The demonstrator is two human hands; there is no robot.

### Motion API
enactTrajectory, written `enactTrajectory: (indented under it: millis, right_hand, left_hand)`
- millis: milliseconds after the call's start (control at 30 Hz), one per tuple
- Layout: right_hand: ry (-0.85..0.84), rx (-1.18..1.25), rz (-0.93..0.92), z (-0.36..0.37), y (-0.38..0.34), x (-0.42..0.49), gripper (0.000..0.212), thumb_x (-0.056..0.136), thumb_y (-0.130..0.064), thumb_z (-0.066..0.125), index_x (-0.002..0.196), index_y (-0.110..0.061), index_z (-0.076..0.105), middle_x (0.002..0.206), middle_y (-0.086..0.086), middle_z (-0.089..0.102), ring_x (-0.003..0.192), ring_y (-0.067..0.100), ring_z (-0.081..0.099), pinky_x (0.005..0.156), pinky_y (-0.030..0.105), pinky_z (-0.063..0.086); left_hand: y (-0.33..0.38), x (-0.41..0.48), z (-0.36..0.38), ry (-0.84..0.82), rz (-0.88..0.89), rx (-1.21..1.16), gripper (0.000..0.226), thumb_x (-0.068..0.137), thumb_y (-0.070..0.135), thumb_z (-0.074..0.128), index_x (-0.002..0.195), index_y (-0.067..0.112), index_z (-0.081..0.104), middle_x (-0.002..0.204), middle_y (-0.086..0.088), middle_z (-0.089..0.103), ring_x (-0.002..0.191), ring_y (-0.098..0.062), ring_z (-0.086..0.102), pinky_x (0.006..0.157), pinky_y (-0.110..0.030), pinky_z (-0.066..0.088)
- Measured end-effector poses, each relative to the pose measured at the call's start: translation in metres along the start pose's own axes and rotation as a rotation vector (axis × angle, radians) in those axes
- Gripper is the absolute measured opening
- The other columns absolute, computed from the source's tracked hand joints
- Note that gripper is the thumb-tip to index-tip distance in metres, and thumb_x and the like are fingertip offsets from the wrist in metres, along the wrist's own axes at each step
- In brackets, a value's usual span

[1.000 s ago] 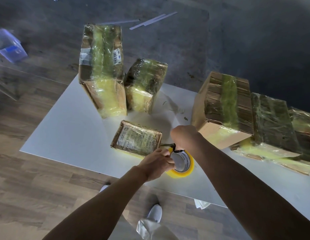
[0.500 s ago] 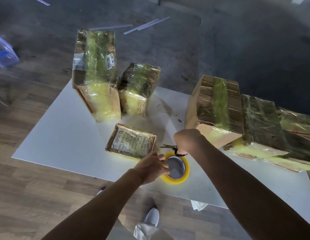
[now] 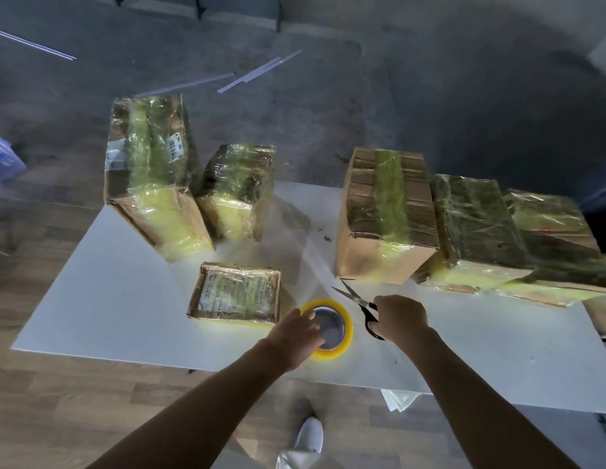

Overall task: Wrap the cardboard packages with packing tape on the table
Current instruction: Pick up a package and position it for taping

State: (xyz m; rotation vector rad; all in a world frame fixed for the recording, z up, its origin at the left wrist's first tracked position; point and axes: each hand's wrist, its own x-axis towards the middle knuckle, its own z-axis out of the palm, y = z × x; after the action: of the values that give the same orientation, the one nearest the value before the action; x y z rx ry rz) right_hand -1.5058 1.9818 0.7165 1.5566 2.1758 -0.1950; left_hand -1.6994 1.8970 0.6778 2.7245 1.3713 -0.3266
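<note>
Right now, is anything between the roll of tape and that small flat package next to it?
Nothing visible does. The tape roll lies on the table beside the small flat package; only the left hand, holding the roll's rim, is at that gap. The scissors in the right hand are on the roll's other side.

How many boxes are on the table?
6. Back left: a tall box and a shorter box beside it. Front: a flat package beside the tape roll. Right, in a row: a brown box, a dark box, an end box. More may be hidden under those.
</note>
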Motion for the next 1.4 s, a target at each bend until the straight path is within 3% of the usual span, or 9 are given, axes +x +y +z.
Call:
enactTrajectory:
  millis: [100,167,333,633,833,1033,1200,1300,1400]
  right_hand:
    - [0.049,0.034,0.019,0.026,0.001,-0.004,0.03,0.095,-0.04,0.051,0.116,-0.021,0.055,0.105,-0.002,0.065,0.099,0.019,0.064,0.065,0.022,0.037]
    - [0.076,0.021,0.039,0.04,-0.002,-0.004,0.027,0.097,-0.036,0.048,0.118,-0.021,0.054,0.107,-0.002,0.065,0.102,0.02,0.063,0.069,0.024,0.036]
    - [0.119,-0.025,0.051,0.056,-0.011,-0.002,0.027,0.099,-0.032,0.043,0.117,-0.02,0.059,0.115,-0.001,0.064,0.114,0.022,0.053,0.088,0.031,0.038]
    - [0.189,0.08,-0.086,0.021,-0.031,0.001,0.025,0.099,-0.021,0.043,0.121,-0.016,0.052,0.114,0.004,0.059,0.104,0.025,0.061,0.076,0.028,0.045]
    - [0.26,0.523,-0.142,-0.003,-0.083,0.009,0.034,0.1,-0.028,0.041,0.126,-0.015,0.056,0.119,0.008,0.062,0.11,0.026,0.058,0.087,0.034,0.046]
    - [0.22,0.809,-0.132,-0.025,-0.15,0.022,0.049,0.098,-0.032,0.05,0.136,-0.001,0.046,0.135,0.02,0.051,0.127,0.031,0.045,0.103,0.034,0.035]
    - [0.026,0.89,-0.029,-0.014,-0.173,0.042,0.033,0.1,-0.034,0.044,0.115,-0.005,0.051,0.104,0.018,0.064,0.102,0.035,0.06,0.078,0.032,0.04]
    - [-0.011,0.88,0.038,-0.014,-0.18,0.044,0.038,0.102,-0.032,0.041,0.109,0.002,0.057,0.106,0.026,0.063,0.104,0.039,0.058,0.076,0.033,0.038]
    - [-0.022,0.744,0.075,-0.024,-0.185,0.038,0.042,0.104,-0.027,0.039,0.116,0.008,0.057,0.113,0.03,0.061,0.11,0.04,0.057,0.088,0.037,0.042]
  left_hand:
    - [0.007,0.006,-0.01,-0.159,-0.055,-0.114,0.028,0.084,0.012,0.059,0.11,0.017,0.064,0.114,-0.009,0.062,0.12,-0.033,0.047,0.088,-0.035,0.042]
    - [0.012,0.011,-0.02,-0.185,-0.121,-0.186,0.027,0.085,0.016,0.057,0.111,0.017,0.061,0.122,-0.008,0.057,0.124,-0.03,0.042,0.091,-0.035,0.039]
    - [0.019,0.022,-0.023,-0.018,-0.267,-0.374,0.023,0.086,0.015,0.051,0.105,0.017,0.064,0.117,-0.002,0.062,0.111,-0.026,0.054,0.085,-0.031,0.045]
    - [0.009,0.022,-0.022,0.116,-0.394,-0.49,0.034,0.095,0.015,0.046,0.125,0.017,0.06,0.118,-0.008,0.062,0.11,-0.027,0.05,0.093,-0.038,0.045]
    - [-0.024,-0.009,-0.03,0.259,-0.531,-0.449,0.027,0.093,0.013,0.046,0.114,0.015,0.063,0.112,-0.008,0.06,0.111,-0.026,0.049,0.086,-0.034,0.042]
    - [-0.084,-0.076,-0.01,0.454,-0.907,-0.447,0.038,0.082,0.009,0.065,0.119,0.012,0.06,0.12,-0.012,0.054,0.111,-0.032,0.047,0.087,-0.05,0.047]
    - [-0.116,-0.109,0.011,0.19,-1.179,-0.928,0.069,0.089,0.032,0.066,0.143,0.006,0.031,0.138,-0.017,0.042,0.129,-0.035,0.038,0.102,-0.043,0.036]
    - [-0.122,-0.116,0.022,0.198,-1.177,-1.317,0.041,0.088,0.03,0.066,0.119,0.006,0.054,0.113,-0.012,0.062,0.107,-0.032,0.06,0.089,-0.042,0.051]
    - [-0.126,-0.12,0.025,0.288,-1.181,-1.424,0.023,0.087,0.021,0.068,0.107,0.009,0.064,0.101,-0.011,0.069,0.09,-0.028,0.067,0.082,-0.047,0.056]
